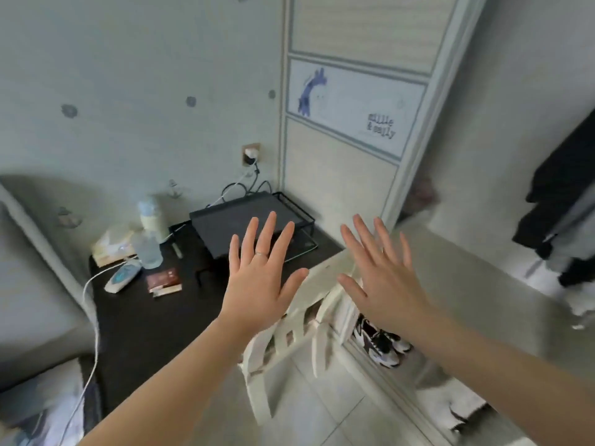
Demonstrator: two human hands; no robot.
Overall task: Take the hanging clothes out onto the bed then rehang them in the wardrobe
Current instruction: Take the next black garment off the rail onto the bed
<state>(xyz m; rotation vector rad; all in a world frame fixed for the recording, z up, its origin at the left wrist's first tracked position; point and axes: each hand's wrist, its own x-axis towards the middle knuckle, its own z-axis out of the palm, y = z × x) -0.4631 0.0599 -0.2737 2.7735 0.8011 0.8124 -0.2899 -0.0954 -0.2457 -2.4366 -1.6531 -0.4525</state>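
My left hand (259, 278) and my right hand (383, 278) are raised side by side in front of me, fingers spread and straight, holding nothing. A ring sits on one left finger. The wardrobe's sliding door (347, 101), pale with a blue drawing and lettering, stands behind them. At the far right, dark and grey clothes (560, 204) hang in the wardrobe's open part. A corner of the bed (32, 284) shows at the left edge.
A dark bedside table (145, 333) holds a black wire tray (244, 220), bottles, a remote, a small book and a white cable. A white chair (299, 323) stands below my hands. Sneakers (380, 342) lie on the tiled floor by the wardrobe.
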